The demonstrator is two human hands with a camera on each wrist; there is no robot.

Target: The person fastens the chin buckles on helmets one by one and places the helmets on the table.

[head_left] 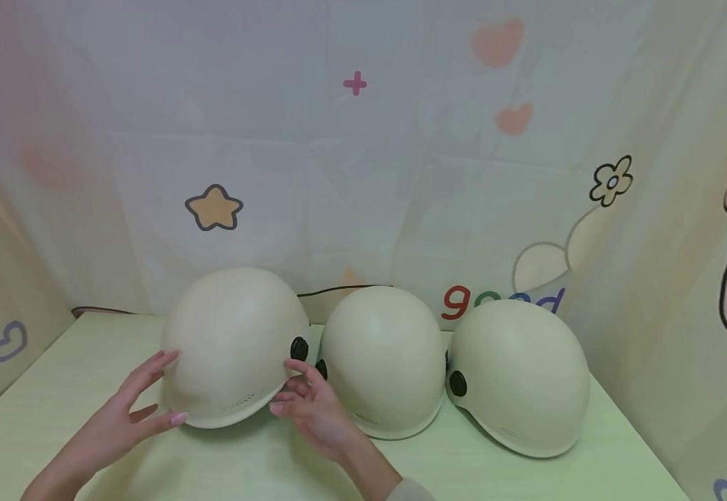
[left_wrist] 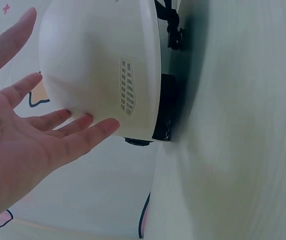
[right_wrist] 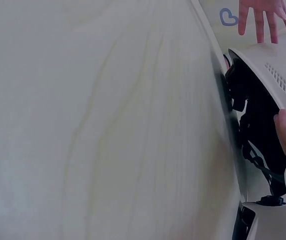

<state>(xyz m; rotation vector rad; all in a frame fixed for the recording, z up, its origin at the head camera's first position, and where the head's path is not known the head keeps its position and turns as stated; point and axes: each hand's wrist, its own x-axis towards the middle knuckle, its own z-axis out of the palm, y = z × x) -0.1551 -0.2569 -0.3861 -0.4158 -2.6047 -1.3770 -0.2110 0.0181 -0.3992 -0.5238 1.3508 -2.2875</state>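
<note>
A cream half-shell helmet [head_left: 238,341] sits on the table at left, between my hands. My left hand [head_left: 109,421] is at its left side, fingers spread and fairly straight, fingertips right at the shell. In the left wrist view, a slotted vent [left_wrist: 126,87] and a black strap [left_wrist: 173,27] show near the rim. At the right edge is my right hand [head_left: 322,414], loosely bent, its fingertips by the rim just below a black round side piece [head_left: 299,348]. The right wrist view shows the helmet's dark lining [right_wrist: 260,117] under the rim, with a fingertip against the shell.
Two similar cream helmets stand in a row to the right: a middle one [head_left: 382,355] close to my right hand, and another [head_left: 520,376] near the right table edge. Behind them hangs a printed cloth [head_left: 275,83]. The pale table [head_left: 263,466] stretches out in front.
</note>
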